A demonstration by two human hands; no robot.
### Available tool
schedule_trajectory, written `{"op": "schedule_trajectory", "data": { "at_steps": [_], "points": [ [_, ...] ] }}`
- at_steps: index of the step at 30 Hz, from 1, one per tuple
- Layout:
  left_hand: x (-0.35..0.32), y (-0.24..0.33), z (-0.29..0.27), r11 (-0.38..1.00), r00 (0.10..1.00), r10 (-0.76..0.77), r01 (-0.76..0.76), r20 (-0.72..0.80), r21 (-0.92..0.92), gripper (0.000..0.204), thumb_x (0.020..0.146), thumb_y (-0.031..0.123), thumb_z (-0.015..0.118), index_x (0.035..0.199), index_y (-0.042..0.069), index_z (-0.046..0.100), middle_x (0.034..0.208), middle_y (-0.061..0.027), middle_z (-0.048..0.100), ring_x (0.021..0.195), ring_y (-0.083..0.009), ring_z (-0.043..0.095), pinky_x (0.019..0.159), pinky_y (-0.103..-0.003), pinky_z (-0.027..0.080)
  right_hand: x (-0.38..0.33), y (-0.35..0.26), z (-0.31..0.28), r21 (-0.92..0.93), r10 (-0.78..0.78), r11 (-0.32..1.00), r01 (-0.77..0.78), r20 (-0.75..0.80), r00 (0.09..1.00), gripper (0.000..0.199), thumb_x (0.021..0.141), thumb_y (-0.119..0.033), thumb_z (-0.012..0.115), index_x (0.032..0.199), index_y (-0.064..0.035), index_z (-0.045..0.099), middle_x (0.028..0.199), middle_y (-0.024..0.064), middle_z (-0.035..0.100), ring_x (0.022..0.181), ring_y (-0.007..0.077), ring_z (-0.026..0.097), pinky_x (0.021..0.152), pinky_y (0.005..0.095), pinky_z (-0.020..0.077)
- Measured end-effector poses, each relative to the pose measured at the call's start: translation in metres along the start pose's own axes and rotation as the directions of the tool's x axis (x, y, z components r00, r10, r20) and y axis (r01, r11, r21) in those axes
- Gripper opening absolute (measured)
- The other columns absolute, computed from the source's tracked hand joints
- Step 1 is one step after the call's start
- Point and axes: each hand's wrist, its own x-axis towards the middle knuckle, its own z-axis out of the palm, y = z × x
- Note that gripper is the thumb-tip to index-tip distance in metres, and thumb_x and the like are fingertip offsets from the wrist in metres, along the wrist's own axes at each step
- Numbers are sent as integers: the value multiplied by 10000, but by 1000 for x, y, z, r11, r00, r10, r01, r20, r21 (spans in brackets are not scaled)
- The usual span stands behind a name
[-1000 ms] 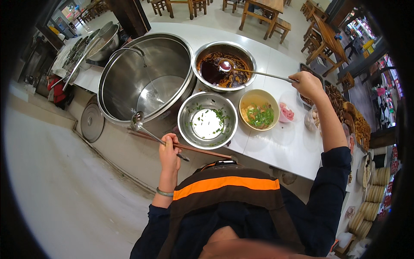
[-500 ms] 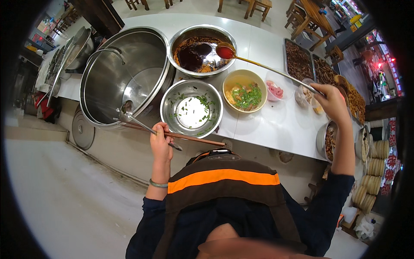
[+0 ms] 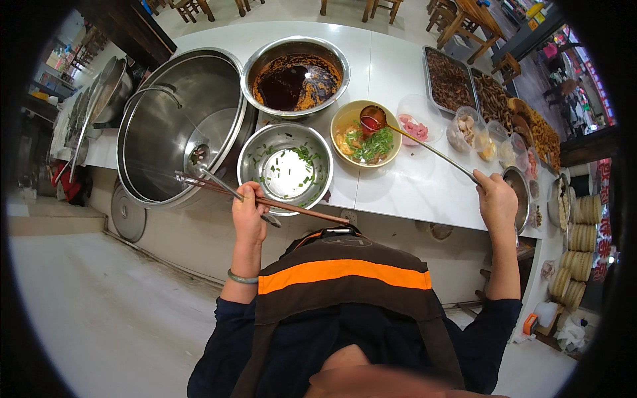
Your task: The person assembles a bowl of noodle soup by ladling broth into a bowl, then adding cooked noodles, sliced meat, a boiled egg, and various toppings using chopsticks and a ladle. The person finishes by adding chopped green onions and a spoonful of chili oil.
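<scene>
My left hand point(image 3: 249, 213) grips long wooden chopsticks point(image 3: 298, 208) and a metal strainer ladle point(image 3: 199, 158) together, at the near edge of a steel bowl point(image 3: 255, 147) holding white liquid and chopped greens. My right hand point(image 3: 495, 199) holds the long handle of a ladle point(image 3: 373, 119). Its cup, filled with red oil, hangs over a yellow bowl point(image 3: 346, 117) of noodles topped with greens. Behind that stands a wide steel basin of dark red chili oil point(image 3: 294, 79).
A big empty steel pot point(image 3: 166, 126) stands at the left of the white counter point(image 3: 405, 179). Trays of dark cooked food point(image 3: 450, 79) and several small tubs of toppings point(image 3: 468, 129) sit at the right. A pot lid point(image 3: 126, 213) leans below the counter.
My right hand carried the ladle of red oil from the chili basin across to above the yellow bowl. My left hand stayed by the steel bowl.
</scene>
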Motion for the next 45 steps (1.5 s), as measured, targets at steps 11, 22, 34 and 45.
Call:
{"op": "schedule_trajectory", "data": {
  "at_steps": [11,22,34,45],
  "points": [
    [-5,2,-3,1000,1000,14,-14,-11,20,220,993,207,391,944,37,523,767,-29,498,513,-72,360,493,-233,363,-9,10,10,19,71,997,-71,7,997,311,714,-56,680,1010,-152,685,734,80,550,683,280,575,601,378,459],
    [-9,4,-13,1000,998,11,-11,-54,2,226,995,223,392,946,46,523,788,-28,505,509,-61,352,500,-226,366,8,42,-16,480,226,802,-354,305,925,317,781,-23,626,1095,-53,650,829,50,633,755,151,585,700,258,447],
    [-24,7,-27,1000,993,14,-12,-119,14,226,994,230,389,942,46,511,792,-26,504,532,-70,364,521,-236,374,135,-41,-4,234,-28,972,-12,166,986,322,807,-110,581,1123,-117,643,1029,132,643,907,292,614,787,365,482],
    [-43,4,-50,999,968,46,-46,-246,8,222,991,253,404,944,66,515,774,-35,499,539,-85,383,492,-240,359,177,-129,92,105,-146,983,151,-55,988,314,776,-45,542,1007,-226,655,852,119,573,819,296,606,649,403,498]
  ]
}}
